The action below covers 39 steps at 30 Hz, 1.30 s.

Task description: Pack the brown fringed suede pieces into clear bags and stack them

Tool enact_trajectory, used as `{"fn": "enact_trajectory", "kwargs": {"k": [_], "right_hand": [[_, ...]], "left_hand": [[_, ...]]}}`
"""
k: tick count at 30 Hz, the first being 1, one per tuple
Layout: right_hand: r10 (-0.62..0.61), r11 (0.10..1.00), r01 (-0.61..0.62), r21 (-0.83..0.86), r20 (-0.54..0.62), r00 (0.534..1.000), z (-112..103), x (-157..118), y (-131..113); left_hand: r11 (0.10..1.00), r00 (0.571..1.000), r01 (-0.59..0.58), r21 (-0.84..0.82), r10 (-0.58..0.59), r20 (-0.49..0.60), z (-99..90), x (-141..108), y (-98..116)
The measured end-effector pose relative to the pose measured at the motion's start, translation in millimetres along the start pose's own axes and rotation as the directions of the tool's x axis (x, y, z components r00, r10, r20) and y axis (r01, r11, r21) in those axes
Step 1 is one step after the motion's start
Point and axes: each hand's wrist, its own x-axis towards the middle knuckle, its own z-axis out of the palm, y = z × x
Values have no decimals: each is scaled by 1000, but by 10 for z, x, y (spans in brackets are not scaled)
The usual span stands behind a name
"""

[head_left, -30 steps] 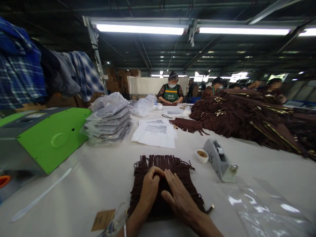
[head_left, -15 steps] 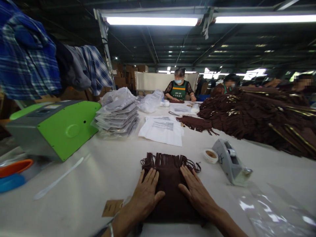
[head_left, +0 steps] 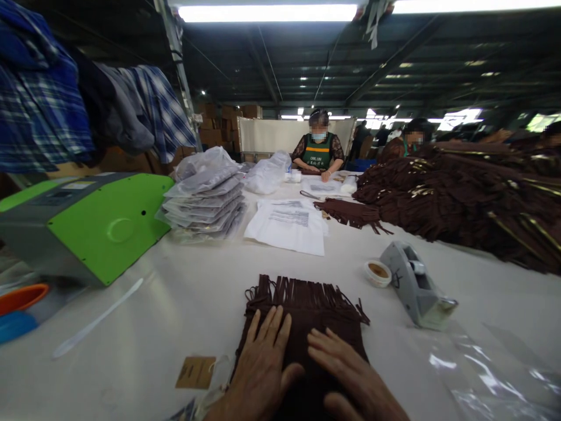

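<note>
A dark brown fringed bag (head_left: 302,327) lies flat on the table in front of me, its fringe pointing away. My left hand (head_left: 263,362) rests flat on the bag's left part, fingers stretched forward and thumb out to the side. Over the right part is my right hand (head_left: 350,374), fingers extended; whether it presses on the bag or hovers just above, I cannot tell. A brown card tag (head_left: 195,372) on a string lies left of my left hand. The bag's near end is hidden by my hands and the frame edge.
A grey tape dispenser (head_left: 418,286) and a small round tub (head_left: 377,273) stand at right, near clear plastic bags (head_left: 491,374). A green machine (head_left: 118,228), bagged stack (head_left: 204,199) and white sheets (head_left: 287,225) lie left and ahead. Brown bags (head_left: 460,193) pile up far right, beyond a co-worker (head_left: 319,149).
My hands have drawn back from the fringe end toward me, the right one also inward. More of the bag's upper part shows. The view has tilted down slightly.
</note>
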Motion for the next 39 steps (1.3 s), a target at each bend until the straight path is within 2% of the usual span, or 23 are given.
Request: {"fn": "enact_trajectory", "kwargs": {"k": [1,3,5,9,14,16,18,20,21,22,24,26,28,30,33,39], "right_hand": [[74,997,-76,-20,-101,992,-58,-5,61],[235,964,-260,-52,-286,929,-125,18,252],[305,928,-359,-95,-358,882,-119,88,479],[241,929,-317,-192,-337,910,29,228,789],[113,966,-198,-165,-418,902,232,205,788],[75,978,-141,-151,-379,922,314,198,719],[25,987,-69,-147,-283,959,375,212,614],[-7,994,-12,-108,-168,986,374,224,488],[-7,997,-2,-74,-117,993,343,222,431],[9,999,-12,-40,-77,997,292,212,386],[83,996,-84,-12,-49,995,157,174,350],[164,984,-169,-48,-94,982,40,136,389],[165,976,-184,-120,-154,974,8,135,465],[41,979,-70,-190,-149,988,72,179,531],[-145,956,113,-271,-100,984,236,275,566],[-191,938,147,-313,-115,975,340,273,602]], "left_hand": [[1000,1000,14,19,-14,0,-15,8,-4],[999,1000,16,43,-16,7,-24,22,-2],[999,1000,-20,44,20,10,-2,33,13],[998,999,-39,43,40,-17,82,32,49],[997,997,-77,-23,77,-1,165,3,54],[992,995,-94,-83,95,16,183,9,62],[979,991,-121,-163,127,30,149,30,69],[948,986,-136,-288,159,55,34,65,53],[926,988,-108,-361,139,61,-52,88,25],[905,995,-50,-423,81,57,-148,115,-22],[878,990,140,-457,-135,44,-334,186,-175],[872,934,347,-346,-353,47,-454,280,-384],[876,889,457,-155,-445,109,-478,384,-584],[886,869,464,-26,-449,208,-428,481,-711],[905,866,426,10,-411,284,-318,588,-716],[947,923,319,-45,-299,243,-173,657,-367]]}}
